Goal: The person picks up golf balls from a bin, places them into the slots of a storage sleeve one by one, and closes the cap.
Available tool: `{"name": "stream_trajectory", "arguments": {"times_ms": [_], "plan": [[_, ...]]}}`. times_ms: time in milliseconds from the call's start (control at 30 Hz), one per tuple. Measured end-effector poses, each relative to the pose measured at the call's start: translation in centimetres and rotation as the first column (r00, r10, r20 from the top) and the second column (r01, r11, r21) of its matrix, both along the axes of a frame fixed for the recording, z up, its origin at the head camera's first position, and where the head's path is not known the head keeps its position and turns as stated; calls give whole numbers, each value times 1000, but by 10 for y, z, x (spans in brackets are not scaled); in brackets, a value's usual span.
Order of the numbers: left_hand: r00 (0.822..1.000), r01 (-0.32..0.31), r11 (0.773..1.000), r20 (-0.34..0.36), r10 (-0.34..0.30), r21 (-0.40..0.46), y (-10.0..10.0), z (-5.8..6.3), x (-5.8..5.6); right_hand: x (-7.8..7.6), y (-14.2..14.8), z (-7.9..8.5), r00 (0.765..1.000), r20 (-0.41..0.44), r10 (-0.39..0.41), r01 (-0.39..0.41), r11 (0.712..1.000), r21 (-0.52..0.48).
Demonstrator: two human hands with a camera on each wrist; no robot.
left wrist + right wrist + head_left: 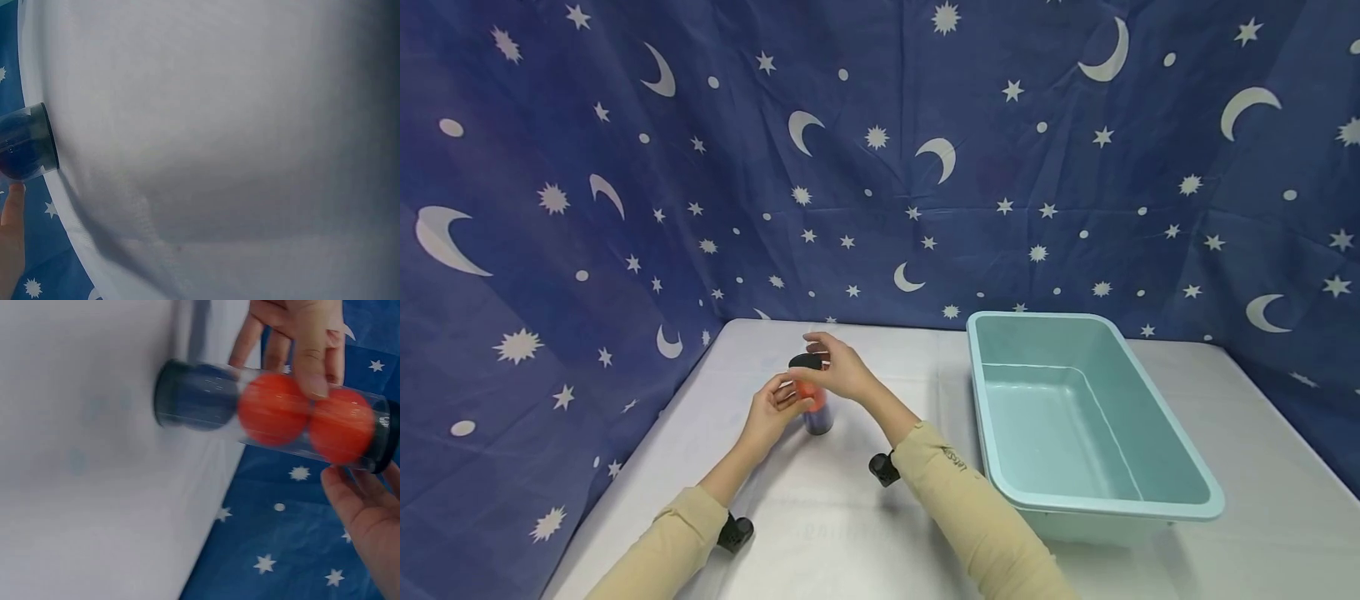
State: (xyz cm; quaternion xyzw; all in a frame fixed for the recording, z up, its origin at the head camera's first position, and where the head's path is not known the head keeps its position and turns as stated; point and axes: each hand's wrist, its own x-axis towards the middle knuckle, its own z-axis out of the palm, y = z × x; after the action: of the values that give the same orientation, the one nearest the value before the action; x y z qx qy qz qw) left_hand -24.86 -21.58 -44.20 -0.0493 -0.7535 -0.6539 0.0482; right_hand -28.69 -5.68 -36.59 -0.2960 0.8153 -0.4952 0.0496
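Note:
In the head view a clear tube [820, 417] with a black cap [806, 361] stands near the far left of the table. Through its wall the right wrist view shows two orange balls [273, 409] and a dark blue ball [206, 398] at the base end. My left hand [769, 414] holds the tube's middle, thumb across the front and fingers behind. Around the capped end curl the fingers and thumb of my right hand [841, 368], with fingertips at the wall just below the cap. A fingertip [17, 187] meets the tube in the left wrist view.
A pale teal plastic bin [1150, 505] sits on the right side of the white-covered table [820, 533]. Dark blue cloth [880, 208] printed with moons and stars hangs behind and to the left. Black wrist cameras [883, 469] jut from under both forearms.

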Motion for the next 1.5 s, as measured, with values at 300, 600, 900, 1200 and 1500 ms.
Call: {"name": "stream_trajectory", "arguments": {"times_ms": [300, 600, 900, 1200, 1500], "plan": [[1000, 3, 1000, 1, -3, 1, 0, -2, -4, 0, -4, 33, 965, -252, 72, 40, 910, 412], [999, 18, 1000, -49, -17, 24, 1, -4, -3, -6, -7, 44, 909, -304, 284, -42, 791, 610], [999, 26, 999, -26, -26, 33, 0, -2, -3, -5, -16, 55, 860, -325, 394, -6, 643, 765], [999, 9, 1000, -36, -8, 30, -1, -1, -3, -2, -22, 56, 835, -347, 427, 44, 578, 815], [999, 2, 1000, -46, 0, 24, -1, -3, -1, -2, -17, 48, 806, -408, 428, 19, 671, 741]]}}
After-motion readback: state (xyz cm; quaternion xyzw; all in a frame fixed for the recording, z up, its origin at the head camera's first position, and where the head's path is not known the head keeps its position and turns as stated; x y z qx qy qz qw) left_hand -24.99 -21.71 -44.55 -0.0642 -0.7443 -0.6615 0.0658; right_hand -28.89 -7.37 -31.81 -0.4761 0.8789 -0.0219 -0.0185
